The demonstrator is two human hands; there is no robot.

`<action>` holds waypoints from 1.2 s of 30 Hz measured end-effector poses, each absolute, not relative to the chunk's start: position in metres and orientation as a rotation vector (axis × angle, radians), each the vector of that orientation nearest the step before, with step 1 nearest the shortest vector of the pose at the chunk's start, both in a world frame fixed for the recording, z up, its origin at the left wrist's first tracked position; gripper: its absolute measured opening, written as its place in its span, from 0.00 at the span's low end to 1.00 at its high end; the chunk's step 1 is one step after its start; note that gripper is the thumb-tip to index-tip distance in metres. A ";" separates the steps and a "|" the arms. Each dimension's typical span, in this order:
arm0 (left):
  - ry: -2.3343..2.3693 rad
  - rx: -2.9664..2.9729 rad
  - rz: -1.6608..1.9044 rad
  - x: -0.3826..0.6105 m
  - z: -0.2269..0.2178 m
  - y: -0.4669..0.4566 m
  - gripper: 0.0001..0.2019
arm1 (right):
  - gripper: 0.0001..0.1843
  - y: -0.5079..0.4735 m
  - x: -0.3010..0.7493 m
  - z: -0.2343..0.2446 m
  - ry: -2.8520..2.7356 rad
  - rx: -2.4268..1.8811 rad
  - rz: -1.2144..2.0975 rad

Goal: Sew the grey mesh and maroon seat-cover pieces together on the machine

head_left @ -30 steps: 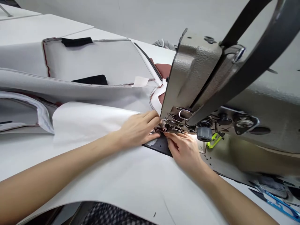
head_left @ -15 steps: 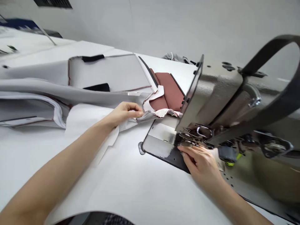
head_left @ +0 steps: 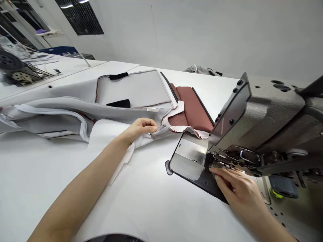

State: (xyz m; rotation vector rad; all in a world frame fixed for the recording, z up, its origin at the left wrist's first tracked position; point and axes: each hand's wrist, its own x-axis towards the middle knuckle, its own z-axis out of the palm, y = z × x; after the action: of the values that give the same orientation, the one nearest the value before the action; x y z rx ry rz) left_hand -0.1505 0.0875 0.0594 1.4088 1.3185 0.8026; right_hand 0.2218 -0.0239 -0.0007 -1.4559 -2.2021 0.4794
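My left hand (head_left: 140, 129) pinches the edge of a white and brownish-red sewn cover (head_left: 188, 109) and holds it off to the left of the needle plate (head_left: 190, 154). My right hand (head_left: 238, 190) rests on the black bed of the grey sewing machine (head_left: 267, 117), its fingers curled just under the presser foot (head_left: 217, 163); whether they hold anything is hidden. A sheet of white backing fabric (head_left: 108, 134) lies under my left wrist.
More grey-white cover panels (head_left: 131, 89) with black patches are spread over the white table (head_left: 50, 174) at the back left. Another machine (head_left: 15, 69) stands at the far left. A grey wall runs behind.
My left hand has pulled the cover away from the needle to the left, baring the needle plate. The view has tilted up and left. My right hand stays by the presser foot.
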 end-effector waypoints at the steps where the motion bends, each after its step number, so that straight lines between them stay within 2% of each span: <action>1: 1.320 1.411 0.800 -0.151 0.059 0.088 0.15 | 0.16 -0.024 0.222 -0.001 -2.198 -1.457 0.486; 10: 1.283 1.523 0.685 -0.154 0.074 0.072 0.14 | 0.16 -0.031 0.216 0.004 -2.089 -1.480 0.503; 13: 1.293 1.598 0.391 -0.182 0.091 0.023 0.11 | 0.17 -0.033 0.215 0.010 -2.157 -1.415 0.484; 16: 1.514 1.741 0.030 -0.230 0.104 -0.055 0.06 | 0.17 -0.032 0.218 0.009 -2.232 -1.349 0.353; 19: 1.892 1.993 -0.061 -0.265 0.115 -0.133 0.11 | 0.15 -0.034 0.216 0.004 -2.264 -1.291 0.205; 23: 2.380 1.872 0.095 -0.260 0.124 -0.184 0.18 | 0.14 -0.042 0.196 0.004 -2.372 -0.968 0.091; 28: 2.705 1.611 0.088 -0.229 0.108 -0.200 0.18 | 0.16 -0.059 0.147 0.019 -2.520 -0.502 0.108; 33: 2.868 1.200 0.783 -0.229 0.077 -0.260 0.19 | 0.18 -0.060 0.092 0.039 -2.580 -0.294 0.190; 36: 2.885 0.942 0.989 -0.226 0.057 -0.289 0.20 | 0.20 -0.055 0.037 0.047 -2.555 -0.174 0.139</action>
State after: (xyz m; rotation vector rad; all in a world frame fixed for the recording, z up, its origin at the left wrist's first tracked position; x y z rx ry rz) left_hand -0.2256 -0.2885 0.0568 0.9423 2.8846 0.9887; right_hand 0.0368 -0.0554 0.0470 -0.1736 -2.5546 0.1391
